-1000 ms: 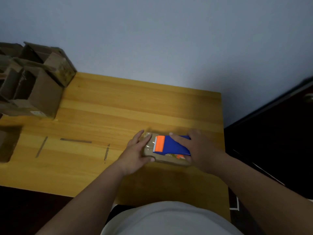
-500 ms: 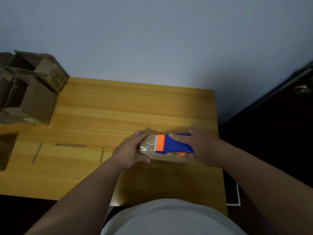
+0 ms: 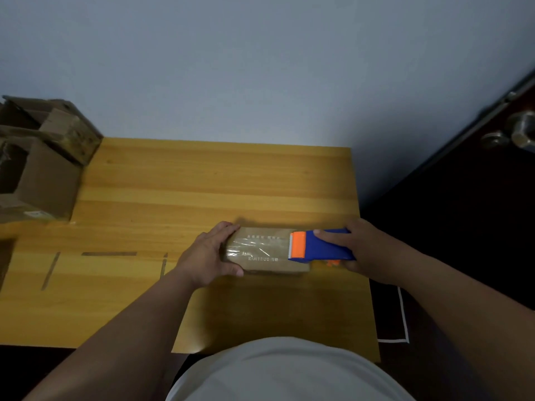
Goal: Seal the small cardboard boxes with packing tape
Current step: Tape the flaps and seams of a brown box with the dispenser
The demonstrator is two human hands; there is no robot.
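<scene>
- While the tape dispenser [image 3: 321, 246] covered much of the box top half a second ago, it is now at the right end of the small cardboard box [image 3: 265, 251], and a clear strip of tape [image 3: 254, 247] lies along the top where the dispenser was before.
- The left hand [image 3: 207, 254] holds the left end of the box as before, with the fingers curled over the far edge and the thumb on the near side.
- The right hand [image 3: 366, 250] grips the blue body of the dispenser; the index finger lies straight along its top, the other fingers are hidden behind it.
- The tape roll is mostly hidden under the dispenser and the hand; only a bit of orange shows below it.
- The printed text on the box is too faint to read well.
- At the left edge, the stack of open cardboard boxes [image 3: 40, 157] is cut off by the frame.
- The box is brown, flat and lies long side to the person, near the right front part of the wooden table [image 3: 202, 180].
- The dispenser has an orange head with a toothed edge, which rests on the box top.
</scene>
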